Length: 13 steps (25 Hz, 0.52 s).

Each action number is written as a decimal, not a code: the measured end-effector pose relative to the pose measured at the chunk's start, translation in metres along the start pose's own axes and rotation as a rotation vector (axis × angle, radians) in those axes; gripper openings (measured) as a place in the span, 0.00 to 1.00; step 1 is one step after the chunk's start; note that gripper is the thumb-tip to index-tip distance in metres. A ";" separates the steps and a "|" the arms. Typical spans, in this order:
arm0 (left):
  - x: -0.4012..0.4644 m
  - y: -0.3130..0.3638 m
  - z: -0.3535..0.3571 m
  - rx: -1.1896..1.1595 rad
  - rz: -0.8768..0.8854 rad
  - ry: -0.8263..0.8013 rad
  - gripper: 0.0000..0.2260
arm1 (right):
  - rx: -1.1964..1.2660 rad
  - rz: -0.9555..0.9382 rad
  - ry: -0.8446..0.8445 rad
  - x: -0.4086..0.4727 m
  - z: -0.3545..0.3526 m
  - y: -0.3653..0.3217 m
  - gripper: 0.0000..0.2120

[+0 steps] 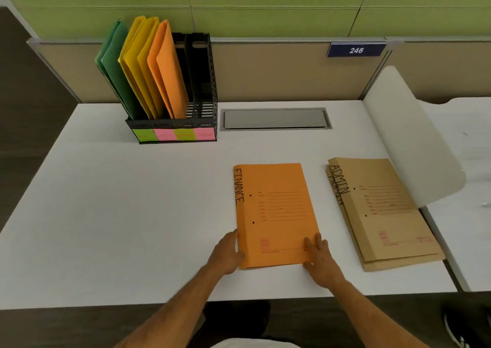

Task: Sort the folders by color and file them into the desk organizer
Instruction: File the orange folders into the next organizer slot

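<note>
An orange folder (276,215) marked FINANCE lies flat on the white desk (119,215) in front of me. My left hand (225,252) grips its left spine edge near the bottom, fingers curled at the edge. My right hand (320,260) rests on the folder's lower right corner with its fingers laid straight on top. The black desk organizer (204,119) stands at the back left. It holds green folders (114,63) in the leftmost slot, then yellow folders (138,61), then an orange folder (168,69); the rightmost slot holds nothing. Two brown folders (385,215) marked ADMIN lie stacked to the right.
Green and pink sticky labels (174,134) line the organizer's front. A grey cable hatch (275,119) sits in the desk behind the orange folder. A white curved panel (411,140) overhangs the brown stack's far right corner. A partition with plate 246 (356,50) bounds the back.
</note>
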<state>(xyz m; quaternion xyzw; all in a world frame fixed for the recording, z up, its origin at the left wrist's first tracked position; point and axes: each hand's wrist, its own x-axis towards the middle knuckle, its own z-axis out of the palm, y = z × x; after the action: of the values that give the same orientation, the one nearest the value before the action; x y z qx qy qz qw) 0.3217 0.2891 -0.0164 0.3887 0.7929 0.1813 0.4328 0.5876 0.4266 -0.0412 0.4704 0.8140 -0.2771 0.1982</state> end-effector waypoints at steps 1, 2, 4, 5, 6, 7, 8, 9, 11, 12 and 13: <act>0.001 0.004 0.002 -0.039 0.001 0.004 0.25 | -0.012 -0.006 -0.012 0.001 -0.001 0.002 0.36; 0.003 0.009 0.003 -0.073 0.003 0.009 0.22 | -0.019 -0.011 -0.026 0.001 -0.003 0.004 0.37; 0.008 0.017 0.003 -0.137 -0.018 0.024 0.21 | -0.023 -0.018 -0.047 0.002 -0.004 0.005 0.37; 0.012 0.019 0.003 -0.177 -0.052 0.030 0.23 | -0.026 -0.019 -0.051 0.002 -0.004 0.006 0.38; 0.015 0.021 0.002 -0.226 -0.100 0.030 0.26 | -0.027 -0.016 -0.055 0.002 -0.003 0.006 0.38; 0.018 0.022 0.000 -0.284 -0.151 0.028 0.28 | -0.025 -0.011 -0.056 0.002 -0.003 0.007 0.38; 0.019 0.022 -0.002 -0.336 -0.196 0.030 0.30 | -0.021 -0.007 -0.058 0.002 -0.002 0.007 0.38; 0.021 0.021 -0.003 -0.386 -0.226 0.038 0.30 | -0.013 -0.003 -0.061 0.002 -0.002 0.006 0.38; 0.023 0.019 -0.005 -0.469 -0.244 0.060 0.25 | 0.011 -0.001 -0.067 0.002 -0.002 0.005 0.38; 0.024 0.020 -0.006 -0.496 -0.239 0.070 0.22 | 0.031 -0.004 -0.064 0.002 -0.002 0.005 0.38; 0.024 0.022 -0.007 -0.515 -0.231 0.075 0.19 | 0.060 -0.006 -0.059 0.002 -0.001 0.005 0.37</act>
<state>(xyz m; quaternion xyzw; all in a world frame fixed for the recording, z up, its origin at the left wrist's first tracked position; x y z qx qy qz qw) 0.3180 0.3213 -0.0118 0.1659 0.7752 0.3405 0.5055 0.5913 0.4305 -0.0426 0.4656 0.8005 -0.3156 0.2071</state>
